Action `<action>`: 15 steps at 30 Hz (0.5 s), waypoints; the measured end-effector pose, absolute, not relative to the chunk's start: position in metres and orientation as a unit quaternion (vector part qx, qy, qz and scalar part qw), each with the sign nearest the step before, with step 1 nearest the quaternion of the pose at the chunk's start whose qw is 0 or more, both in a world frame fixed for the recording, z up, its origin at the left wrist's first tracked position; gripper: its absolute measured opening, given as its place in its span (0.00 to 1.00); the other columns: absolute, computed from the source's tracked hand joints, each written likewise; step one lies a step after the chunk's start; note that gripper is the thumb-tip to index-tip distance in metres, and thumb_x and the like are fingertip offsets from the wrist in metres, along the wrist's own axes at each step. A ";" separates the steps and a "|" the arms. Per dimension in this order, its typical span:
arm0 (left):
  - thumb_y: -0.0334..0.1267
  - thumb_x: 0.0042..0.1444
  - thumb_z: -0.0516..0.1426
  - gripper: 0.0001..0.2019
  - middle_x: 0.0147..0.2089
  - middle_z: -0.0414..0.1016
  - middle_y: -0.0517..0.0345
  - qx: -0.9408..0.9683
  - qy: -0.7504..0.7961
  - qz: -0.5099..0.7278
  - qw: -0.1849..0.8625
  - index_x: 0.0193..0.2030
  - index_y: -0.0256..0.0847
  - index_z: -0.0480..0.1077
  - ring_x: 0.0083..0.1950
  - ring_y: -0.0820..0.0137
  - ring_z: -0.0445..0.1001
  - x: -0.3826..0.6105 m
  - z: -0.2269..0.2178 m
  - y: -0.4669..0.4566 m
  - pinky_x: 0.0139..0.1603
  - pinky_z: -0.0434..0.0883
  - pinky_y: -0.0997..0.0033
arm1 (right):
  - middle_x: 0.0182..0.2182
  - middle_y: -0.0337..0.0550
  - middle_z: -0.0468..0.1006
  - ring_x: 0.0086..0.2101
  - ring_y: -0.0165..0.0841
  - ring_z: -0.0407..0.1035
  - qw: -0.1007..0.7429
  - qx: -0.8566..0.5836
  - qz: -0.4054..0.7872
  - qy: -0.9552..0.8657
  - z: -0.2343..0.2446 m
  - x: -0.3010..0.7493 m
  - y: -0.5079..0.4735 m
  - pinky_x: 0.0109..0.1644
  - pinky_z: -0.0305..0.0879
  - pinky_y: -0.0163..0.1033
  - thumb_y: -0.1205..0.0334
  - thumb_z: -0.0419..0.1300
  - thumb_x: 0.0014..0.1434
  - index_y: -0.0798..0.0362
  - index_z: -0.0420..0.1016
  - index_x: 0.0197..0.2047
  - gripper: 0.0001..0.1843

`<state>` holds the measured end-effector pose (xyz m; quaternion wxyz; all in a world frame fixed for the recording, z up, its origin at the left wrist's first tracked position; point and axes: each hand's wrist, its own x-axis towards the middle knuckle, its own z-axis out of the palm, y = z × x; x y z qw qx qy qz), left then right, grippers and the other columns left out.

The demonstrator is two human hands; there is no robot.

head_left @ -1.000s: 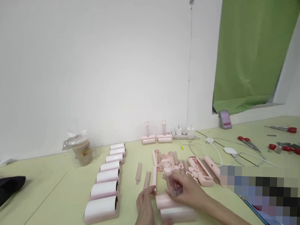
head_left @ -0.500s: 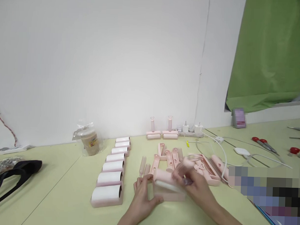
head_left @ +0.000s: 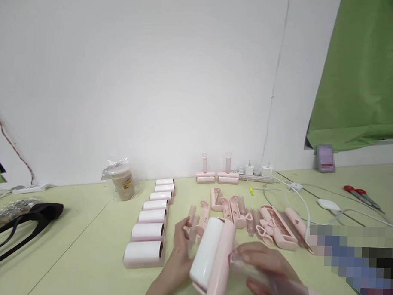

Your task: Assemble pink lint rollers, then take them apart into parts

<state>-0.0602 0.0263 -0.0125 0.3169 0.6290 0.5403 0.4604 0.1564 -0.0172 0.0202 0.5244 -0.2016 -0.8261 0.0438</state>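
A pink lint roller with a white roll is tilted up off the table in front of me. My right hand is closed around its clear handle, which blurs towards the lower right. To the left of the roll is my left hand, fingers curved and apart from the thumb, with nothing seen in its grip; the roller hides part of the thumb. Just beyond its fingers lie clear tube-like handles. Pink roller frames and pink heart-ended parts lie behind and to the right.
A row of white rolls in pink holders runs along the left. Two lint rollers stand by the wall near a power strip. A bagged cup, a black strap, white cables and red-handled pliers lie around.
The lint roller has swung from lying crosswise to a steep tilt, its white roll facing me. My left hand has come away from its end, and my right hand has moved down and right.
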 end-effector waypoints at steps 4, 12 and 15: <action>0.68 0.45 0.34 0.41 0.44 0.67 0.47 0.524 0.443 0.499 0.529 0.55 0.39 0.54 0.31 0.68 0.69 -0.070 0.009 0.011 0.35 0.66 0.64 | 0.42 0.41 0.76 0.38 0.31 0.73 0.431 -0.174 0.024 -0.885 0.013 0.147 -0.021 0.35 0.68 0.30 0.60 0.55 0.56 0.38 0.55 0.55 0.24; 0.57 0.36 0.60 0.36 0.45 0.71 0.45 0.497 0.413 0.398 0.651 0.49 0.34 0.62 0.45 0.58 0.69 -0.052 -0.008 -0.014 0.44 0.66 0.61 | 0.29 0.40 0.77 0.20 0.29 0.69 0.430 -0.388 -0.010 -0.815 0.023 0.183 -0.009 0.23 0.65 0.32 0.57 0.51 0.58 0.41 0.68 0.46 0.12; 0.50 0.38 0.60 0.31 0.47 0.71 0.47 0.548 0.427 0.393 0.602 0.48 0.35 0.63 0.48 0.58 0.68 -0.046 -0.009 -0.015 0.48 0.64 0.62 | 0.18 0.37 0.70 0.15 0.29 0.63 0.517 -0.377 0.067 -0.765 0.030 0.187 -0.011 0.17 0.60 0.33 0.52 0.39 0.62 0.46 0.67 0.40 0.17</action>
